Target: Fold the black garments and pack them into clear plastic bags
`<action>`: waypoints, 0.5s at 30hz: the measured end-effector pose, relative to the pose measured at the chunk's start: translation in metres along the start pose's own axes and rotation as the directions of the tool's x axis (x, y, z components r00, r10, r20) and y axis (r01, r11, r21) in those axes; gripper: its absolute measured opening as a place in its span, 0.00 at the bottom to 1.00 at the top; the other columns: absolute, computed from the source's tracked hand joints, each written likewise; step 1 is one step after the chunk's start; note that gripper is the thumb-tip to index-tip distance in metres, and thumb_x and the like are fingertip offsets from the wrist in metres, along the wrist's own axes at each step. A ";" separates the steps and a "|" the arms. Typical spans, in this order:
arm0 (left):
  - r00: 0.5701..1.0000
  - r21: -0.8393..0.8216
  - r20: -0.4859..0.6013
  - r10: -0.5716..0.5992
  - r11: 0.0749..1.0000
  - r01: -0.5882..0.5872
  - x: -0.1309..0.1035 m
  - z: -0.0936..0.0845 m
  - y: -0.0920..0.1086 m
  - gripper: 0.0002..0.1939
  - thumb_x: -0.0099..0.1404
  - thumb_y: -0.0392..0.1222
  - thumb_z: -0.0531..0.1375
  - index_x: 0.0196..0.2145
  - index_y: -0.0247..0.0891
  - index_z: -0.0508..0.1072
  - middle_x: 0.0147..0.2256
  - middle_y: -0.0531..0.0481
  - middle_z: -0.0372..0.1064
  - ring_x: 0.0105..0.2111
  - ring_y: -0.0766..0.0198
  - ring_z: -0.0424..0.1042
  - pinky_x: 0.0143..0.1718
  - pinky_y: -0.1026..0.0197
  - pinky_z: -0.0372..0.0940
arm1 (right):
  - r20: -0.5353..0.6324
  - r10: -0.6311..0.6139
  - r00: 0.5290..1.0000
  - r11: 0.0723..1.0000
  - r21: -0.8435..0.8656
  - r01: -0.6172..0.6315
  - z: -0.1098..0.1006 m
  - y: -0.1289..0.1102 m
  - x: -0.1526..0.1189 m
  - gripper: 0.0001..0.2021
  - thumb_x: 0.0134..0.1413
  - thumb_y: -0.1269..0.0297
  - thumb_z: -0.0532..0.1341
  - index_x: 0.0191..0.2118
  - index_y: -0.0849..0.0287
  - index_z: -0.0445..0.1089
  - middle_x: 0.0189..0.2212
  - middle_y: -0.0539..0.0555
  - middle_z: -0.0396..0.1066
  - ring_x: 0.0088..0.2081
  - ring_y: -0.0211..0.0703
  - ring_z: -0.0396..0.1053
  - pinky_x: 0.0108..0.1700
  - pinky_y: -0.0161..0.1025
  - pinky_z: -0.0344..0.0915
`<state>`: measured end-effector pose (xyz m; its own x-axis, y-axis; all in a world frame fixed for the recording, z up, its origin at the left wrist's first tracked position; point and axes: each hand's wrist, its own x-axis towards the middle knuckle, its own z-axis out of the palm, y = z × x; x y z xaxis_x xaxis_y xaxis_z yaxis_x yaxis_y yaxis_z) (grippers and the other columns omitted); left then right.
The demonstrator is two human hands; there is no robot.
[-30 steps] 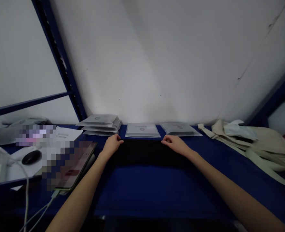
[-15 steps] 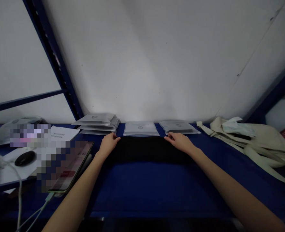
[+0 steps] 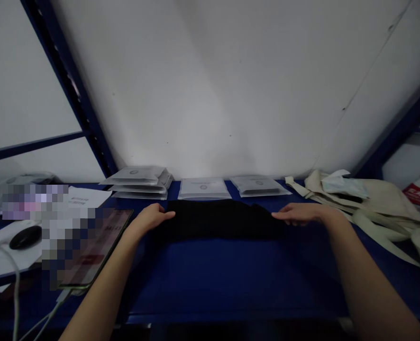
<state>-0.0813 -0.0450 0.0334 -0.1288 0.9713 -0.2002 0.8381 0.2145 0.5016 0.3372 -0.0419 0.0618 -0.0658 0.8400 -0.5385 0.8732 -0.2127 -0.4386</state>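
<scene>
A folded black cloth (image 3: 217, 220) lies flat as a wide strip on the blue table (image 3: 210, 279). At its left end, my left hand (image 3: 155, 217) is closed, thumb and fingers pinching the cloth's edge. My right hand (image 3: 297, 214) is closed on the cloth's right end, with the fingertips at its edge and the wrist bent. Just behind the cloth is a flat frosted bag (image 3: 205, 188), with another bag (image 3: 260, 186) to its right and a stack of similar bags (image 3: 139, 176) to its left.
On the left are a phone (image 3: 96, 251) with a white cable (image 3: 17, 293), a black mouse (image 3: 25, 237) and paper sheets (image 3: 85, 199). Beige cloth straps (image 3: 384, 201) lie at the right. A white wall (image 3: 210, 94) rises behind the table.
My right hand has moved right, from the cloth's upper edge to its right end. My left hand has shifted slightly left and down. The view has turned a little.
</scene>
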 end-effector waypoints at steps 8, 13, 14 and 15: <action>0.996 0.053 -0.064 0.065 0.997 -0.062 0.011 0.011 -0.009 0.12 0.49 0.38 0.61 0.34 0.35 0.70 0.31 0.50 0.71 0.31 0.61 0.71 0.29 0.66 0.60 | 0.130 -0.027 0.991 0.998 0.065 0.019 0.000 0.003 -0.002 0.16 0.30 0.53 0.65 0.18 0.58 0.61 0.14 0.46 0.57 0.18 0.31 0.55 0.21 0.32 0.50; 0.981 0.050 -0.148 0.127 0.991 -0.121 0.009 0.017 0.004 0.12 0.53 0.35 0.58 0.38 0.35 0.68 0.34 0.48 0.72 0.36 0.61 0.71 0.33 0.66 0.60 | -0.077 0.051 0.996 0.964 0.266 -0.028 0.000 -0.004 -0.012 0.09 0.42 0.58 0.61 0.26 0.57 0.64 0.26 0.55 0.72 0.32 0.42 0.71 0.30 0.34 0.63; 0.975 0.048 -0.169 0.142 0.990 -0.135 0.008 0.018 0.007 0.12 0.54 0.35 0.57 0.39 0.35 0.68 0.35 0.47 0.72 0.36 0.61 0.71 0.34 0.65 0.60 | -0.102 0.069 0.992 0.949 0.313 -0.034 0.000 -0.004 -0.013 0.08 0.44 0.58 0.60 0.28 0.57 0.64 0.27 0.56 0.73 0.33 0.43 0.72 0.32 0.35 0.65; 0.972 0.045 -0.181 0.151 0.988 -0.145 0.008 0.019 0.009 0.13 0.55 0.35 0.56 0.40 0.35 0.67 0.36 0.47 0.72 0.37 0.60 0.71 0.35 0.65 0.60 | -0.123 0.082 0.989 0.934 0.355 -0.033 0.000 -0.004 -0.013 0.08 0.46 0.59 0.59 0.30 0.57 0.64 0.27 0.57 0.73 0.33 0.43 0.73 0.33 0.36 0.65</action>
<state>-0.0648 -0.0377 0.0202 -0.0948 0.9949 0.0337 0.8707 0.0664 0.4873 0.3345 -0.0518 0.0704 0.0654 0.8747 -0.4803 0.6466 -0.4038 -0.6472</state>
